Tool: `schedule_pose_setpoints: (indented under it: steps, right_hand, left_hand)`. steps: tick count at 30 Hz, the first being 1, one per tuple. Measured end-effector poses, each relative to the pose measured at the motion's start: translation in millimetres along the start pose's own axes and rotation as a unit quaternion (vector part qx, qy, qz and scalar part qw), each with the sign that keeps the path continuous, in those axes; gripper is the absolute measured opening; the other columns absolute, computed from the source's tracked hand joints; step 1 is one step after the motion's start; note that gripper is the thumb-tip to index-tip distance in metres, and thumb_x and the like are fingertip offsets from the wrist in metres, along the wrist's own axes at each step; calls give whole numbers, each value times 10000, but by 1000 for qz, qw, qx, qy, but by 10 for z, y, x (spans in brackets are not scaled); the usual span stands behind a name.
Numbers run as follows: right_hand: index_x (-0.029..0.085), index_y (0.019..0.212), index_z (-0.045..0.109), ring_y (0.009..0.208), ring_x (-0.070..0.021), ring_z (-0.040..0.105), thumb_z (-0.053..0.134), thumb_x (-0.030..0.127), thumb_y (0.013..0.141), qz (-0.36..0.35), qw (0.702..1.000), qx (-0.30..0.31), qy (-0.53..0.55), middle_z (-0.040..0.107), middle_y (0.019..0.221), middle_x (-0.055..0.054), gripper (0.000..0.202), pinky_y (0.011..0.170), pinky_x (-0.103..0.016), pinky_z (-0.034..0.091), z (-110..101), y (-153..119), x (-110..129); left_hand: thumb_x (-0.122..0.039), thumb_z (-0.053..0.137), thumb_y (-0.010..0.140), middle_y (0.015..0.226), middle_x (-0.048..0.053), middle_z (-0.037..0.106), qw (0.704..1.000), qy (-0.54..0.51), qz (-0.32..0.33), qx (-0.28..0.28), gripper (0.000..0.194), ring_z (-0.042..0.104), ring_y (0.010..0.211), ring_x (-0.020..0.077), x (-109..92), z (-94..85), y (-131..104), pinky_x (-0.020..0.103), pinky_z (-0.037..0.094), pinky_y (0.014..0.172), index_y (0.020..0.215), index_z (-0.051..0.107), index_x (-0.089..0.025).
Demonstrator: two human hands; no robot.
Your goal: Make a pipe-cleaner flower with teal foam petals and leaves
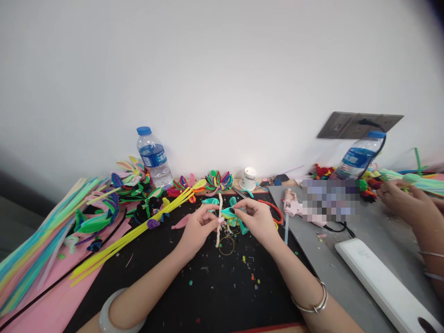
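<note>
Left hand: through the head camera I see my left hand [198, 231] closed in a pinch, thumb and fingers meeting on a cream twisted strip [220, 206] around its middle.
Cream strip's axis: it runs near to far, one end showing beyond the fingertips and the other on the near side; I can't tell how much it tilts up from the mat.
Right hand: my right hand [258, 219] is pinched too, its fingertips on a teal-and-yellow fuzzy piece [227, 214]; a dark spot shows at the grip, and I can't make out what it is.
Key relation: the fuzzy piece lies just right of the strip, roughly crosswise to it, filling the gap between my hands; whether they touch, I can't tell.
Nearer hand: the left for the strip, the right for the fuzzy piece.
Under the hands: the black mat [166, 286], with a thin wire ring [227, 246] just near of the grips.
Right side: a pink glue gun [294, 206] lies on the grey board [312, 252], well apart from the strip; a co-worker's hand [398, 196] is farther right.
</note>
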State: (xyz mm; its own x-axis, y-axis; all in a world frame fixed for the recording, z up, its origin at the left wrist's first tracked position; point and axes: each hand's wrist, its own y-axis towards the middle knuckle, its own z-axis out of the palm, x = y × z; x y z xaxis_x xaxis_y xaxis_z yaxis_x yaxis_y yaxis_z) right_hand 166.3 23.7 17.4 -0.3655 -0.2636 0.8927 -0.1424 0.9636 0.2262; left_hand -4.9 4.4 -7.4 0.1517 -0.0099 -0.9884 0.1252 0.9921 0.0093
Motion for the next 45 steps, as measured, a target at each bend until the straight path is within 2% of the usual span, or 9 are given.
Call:
schedule_pose_setpoints:
  steps: [13,21,26,36,41,45]
  right_hand:
    - [155,753,641,512,-119,526,586,254,721,1,1000,3,-5,591,597,-5,118,477,-218,413,-4,0,19]
    - [151,763,635,539,-128,538,579,254,728,1,1000,9,-4,602,632,-20,122,500,-227,424,-2,-3,-1]
    - [150,752,630,512,-118,512,577,252,729,-1,1000,8,-13,564,585,-2,117,482,-220,402,6,-4,3]
    - [146,757,632,537,-130,543,582,237,722,-8,1000,2,-22,593,606,-14,110,502,-224,423,4,-11,-2]
    - [162,786,640,573,-136,558,595,239,724,-24,999,-7,-28,643,696,-30,108,511,-222,421,6,-8,0]
    - [180,856,647,552,-122,526,644,256,692,-33,998,11,-45,663,771,-25,180,494,-217,393,-5,-5,18]
  left_hand:
    - [-299,676,674,556,-43,567,1000,-9,-3,4,354,570,582,131,7,-3,2,211,427,548,995,560,-202]
    - [-263,652,708,563,-33,565,1000,2,15,19,328,579,600,139,24,-7,0,213,425,541,1010,541,-199]
    - [-250,634,729,567,-36,561,999,19,25,26,302,549,567,120,25,-9,-2,208,415,539,1010,533,-203]
    - [-249,615,751,557,-57,528,998,48,35,31,294,497,535,99,34,-20,7,201,378,536,1020,509,-192]
    - [-246,605,760,564,-60,522,997,58,37,34,291,489,540,94,28,-20,-2,200,371,536,1026,502,-191]
    - [-244,604,760,569,-57,523,997,61,39,32,293,496,550,98,28,-18,-6,206,379,545,1030,499,-192]
